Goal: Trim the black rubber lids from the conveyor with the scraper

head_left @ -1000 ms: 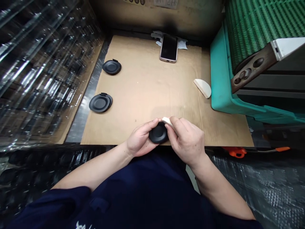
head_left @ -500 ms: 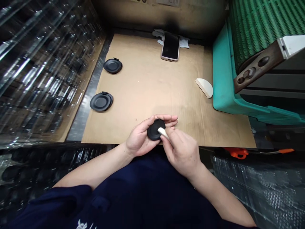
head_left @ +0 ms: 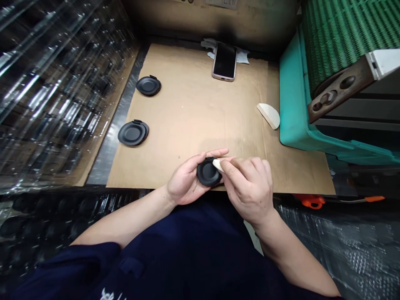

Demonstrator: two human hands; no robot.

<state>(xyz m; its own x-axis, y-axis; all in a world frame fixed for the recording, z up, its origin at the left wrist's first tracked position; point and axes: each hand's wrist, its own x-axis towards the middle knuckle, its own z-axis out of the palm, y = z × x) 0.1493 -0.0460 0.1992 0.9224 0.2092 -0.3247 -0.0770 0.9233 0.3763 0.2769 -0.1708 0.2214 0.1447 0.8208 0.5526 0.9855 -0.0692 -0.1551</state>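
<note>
Black disc-shaped cap (head_left: 208,172) is cradled in the left hand (head_left: 187,177) just above the near edge of the cardboard sheet (head_left: 187,116), and a white wedge (head_left: 218,165) is pinched against it by the right hand (head_left: 248,187). The wall label (head_left: 223,3) is cut off and seems unreadable. Open cardboard is left toward a second black cap (head_left: 133,133) and a phone (head_left: 224,61).

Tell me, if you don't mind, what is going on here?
A person is working with bare hands over a cardboard sheet. Their left hand cradles a round black cap, and their right hand presses a small white wedge against it. Two more black caps lie on the cardboard, near a half-round white piece and a phone.
</note>
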